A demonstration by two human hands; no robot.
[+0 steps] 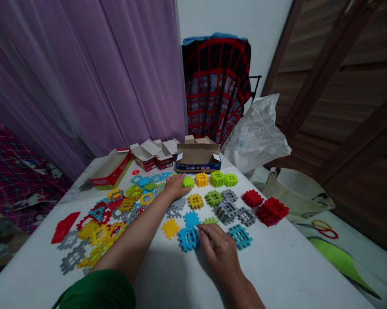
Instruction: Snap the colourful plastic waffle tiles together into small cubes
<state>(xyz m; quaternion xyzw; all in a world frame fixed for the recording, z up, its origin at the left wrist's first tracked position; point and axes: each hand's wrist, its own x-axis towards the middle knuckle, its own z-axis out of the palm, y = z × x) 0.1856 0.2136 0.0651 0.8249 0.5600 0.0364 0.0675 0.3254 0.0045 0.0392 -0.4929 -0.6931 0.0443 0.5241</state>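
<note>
Colourful plastic interlocking tiles lie spread over a white table (pixel 277 266). My left hand (pixel 175 185) reaches far forward and closes its fingers round a light green tile (pixel 188 182) near the back row. My right hand (pixel 219 249) rests closer to me, fingertips pinching the edge of a blue window-shaped tile (pixel 188 238). Beside it lie an orange tile (pixel 170 228), another blue tile (pixel 240 236) and a green tile (pixel 210 221) partly hidden behind my fingers. A yellow tile (pixel 196 201) sits between my two hands.
A loose pile of mixed tiles (pixel 106 223) covers the left half. Grey tiles (pixel 228 210) and red blocks (pixel 270 211) lie to the right. Open cardboard boxes (pixel 198 158) stand at the back edge, a white plastic bag (pixel 257 133) behind right. A purple curtain hangs behind.
</note>
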